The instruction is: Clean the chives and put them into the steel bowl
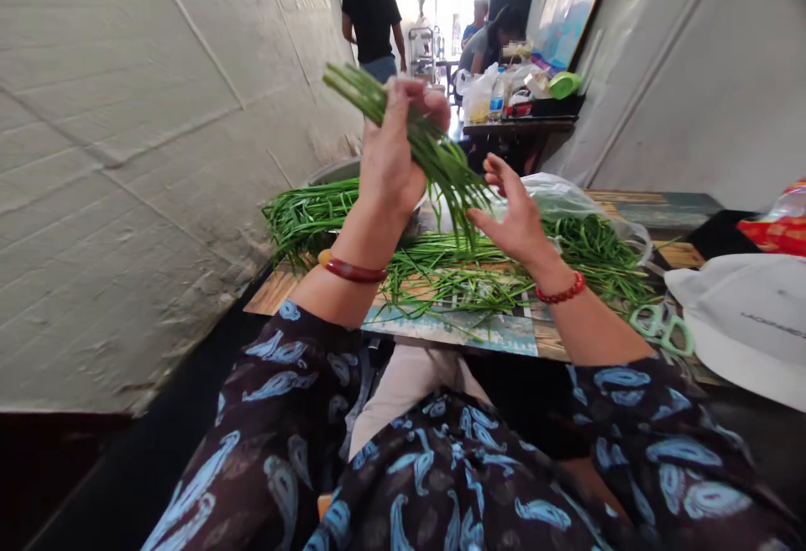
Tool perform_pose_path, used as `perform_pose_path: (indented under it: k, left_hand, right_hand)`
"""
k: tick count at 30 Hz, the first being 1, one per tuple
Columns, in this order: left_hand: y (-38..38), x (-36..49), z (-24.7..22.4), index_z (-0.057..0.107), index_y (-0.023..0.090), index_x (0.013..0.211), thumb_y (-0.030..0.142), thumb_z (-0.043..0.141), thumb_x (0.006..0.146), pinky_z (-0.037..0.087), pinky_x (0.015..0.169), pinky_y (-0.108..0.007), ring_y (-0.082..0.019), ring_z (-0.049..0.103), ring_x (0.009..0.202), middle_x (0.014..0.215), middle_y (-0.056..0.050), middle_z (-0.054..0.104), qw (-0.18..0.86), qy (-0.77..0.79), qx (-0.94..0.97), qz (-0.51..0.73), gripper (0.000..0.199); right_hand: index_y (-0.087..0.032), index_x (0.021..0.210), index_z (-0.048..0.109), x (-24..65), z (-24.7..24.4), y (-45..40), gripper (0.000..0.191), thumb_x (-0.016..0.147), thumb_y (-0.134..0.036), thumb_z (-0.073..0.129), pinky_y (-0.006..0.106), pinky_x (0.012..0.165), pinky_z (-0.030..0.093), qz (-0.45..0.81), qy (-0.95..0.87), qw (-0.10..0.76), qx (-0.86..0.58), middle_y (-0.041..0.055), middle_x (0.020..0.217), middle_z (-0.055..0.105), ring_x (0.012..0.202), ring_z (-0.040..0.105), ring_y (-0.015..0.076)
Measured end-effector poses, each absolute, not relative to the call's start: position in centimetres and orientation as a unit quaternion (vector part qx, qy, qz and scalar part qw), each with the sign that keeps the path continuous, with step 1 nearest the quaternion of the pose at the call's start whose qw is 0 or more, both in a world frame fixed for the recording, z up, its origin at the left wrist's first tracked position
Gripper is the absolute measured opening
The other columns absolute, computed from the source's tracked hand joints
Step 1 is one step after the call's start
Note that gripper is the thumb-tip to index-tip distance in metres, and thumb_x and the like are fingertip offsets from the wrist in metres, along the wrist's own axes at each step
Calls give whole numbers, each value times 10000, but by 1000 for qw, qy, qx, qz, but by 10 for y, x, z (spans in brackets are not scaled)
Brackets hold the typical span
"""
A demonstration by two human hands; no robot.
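My left hand [394, 144] is wrapped round a bunch of garlic chives [450, 169], raised above the table. The pale cut ends point up to the left, and the green leaves droop to the right. Close to the leaf tips is my right hand [511, 211], its fingers apart and nothing held in it. Loose chives [453, 278] lie scattered on the wooden table [453, 331] below. A thick pile of chives [315, 211] rests at the left over a metal basin [333, 169], partly hidden by my left arm. More chives [592, 240] lie by a clear plastic bag [560, 190].
Light green-handled scissors [661, 324] and a white cap [749, 316] are at the right. A red package [777, 223] lies behind the cap. Further back stands a cluttered table [522, 124] with a bottle [497, 97]. One person [371, 22] stands; others sit beyond. Walls flank both sides.
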State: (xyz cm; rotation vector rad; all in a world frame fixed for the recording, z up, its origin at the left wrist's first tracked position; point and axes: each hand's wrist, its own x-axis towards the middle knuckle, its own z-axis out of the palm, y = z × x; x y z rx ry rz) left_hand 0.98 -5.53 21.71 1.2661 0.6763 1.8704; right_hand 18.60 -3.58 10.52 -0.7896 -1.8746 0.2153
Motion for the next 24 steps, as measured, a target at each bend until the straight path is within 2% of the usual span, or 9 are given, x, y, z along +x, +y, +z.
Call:
perform_pose_path:
  k: [3,6,9,11,13,15,19,22,24]
  left_hand:
    - [-80,36,219,581,193,876,341,392,1043,571,719,-314,-191,706,958,851,-16,633,416,248,517,705,292]
    - [-95,43,215,596,181,891,372,380,1037,568,715,-298,-187,715,957,864,-9,617,399,267,535,695,324]
    - [-108,34,203,600,179,866,388,507,995,572,696,-268,-154,719,835,792,4,614,418,276,534,682,262]
    - [-119,23,192,604,175,882,370,585,959,567,681,-253,-136,706,752,740,11,616,464,267,541,649,210]
    - [-130,10,176,619,178,986,378,647,919,570,678,-261,-142,704,738,763,2,652,529,259,544,598,212]
    - [-139,-1,156,608,196,1118,433,704,862,583,700,-283,-165,715,789,858,-24,699,587,252,524,563,362]
    - [-145,-14,113,588,206,1190,522,779,750,591,781,-317,-207,726,903,1027,-76,732,663,231,481,525,574]
    - [-146,-14,94,602,191,1155,486,747,794,590,809,-323,-200,730,885,965,-67,738,678,248,450,526,488]
    - [-146,-11,90,621,180,1092,420,734,825,593,747,-293,-166,721,777,846,-29,717,677,266,430,535,377]
  right_hand:
    - [-201,1491,313,153,131,-59,825,839,-560,669,518,1187,351,73,-804,522,-276,147,1512,436,1428,400,323]
    - [-205,1393,408,139,137,-84,507,967,-458,512,485,1125,429,152,-771,551,-282,117,1329,578,1300,536,278]
    - [-237,1194,529,139,129,-110,270,990,-409,485,352,796,581,330,-725,525,-300,46,964,645,880,660,179]
    - [-243,1024,547,139,120,-126,185,978,-419,514,243,531,496,477,-673,486,-289,-17,734,555,590,544,105]
    - [-230,899,514,137,110,-141,218,968,-436,528,182,393,319,629,-599,430,-248,-64,612,435,441,360,55]
    - [-214,861,500,132,99,-152,265,950,-458,553,159,366,216,744,-519,372,-196,-87,584,385,400,260,29]
    - [-199,890,521,120,77,-165,261,932,-449,583,135,355,186,848,-410,307,-135,-107,566,373,369,201,16]
    - [-195,885,523,114,63,-168,254,940,-438,572,121,345,189,881,-374,264,-123,-108,557,381,360,199,16]
    - [-190,886,532,113,56,-169,274,934,-455,581,117,345,206,888,-364,250,-131,-105,557,393,362,220,16]
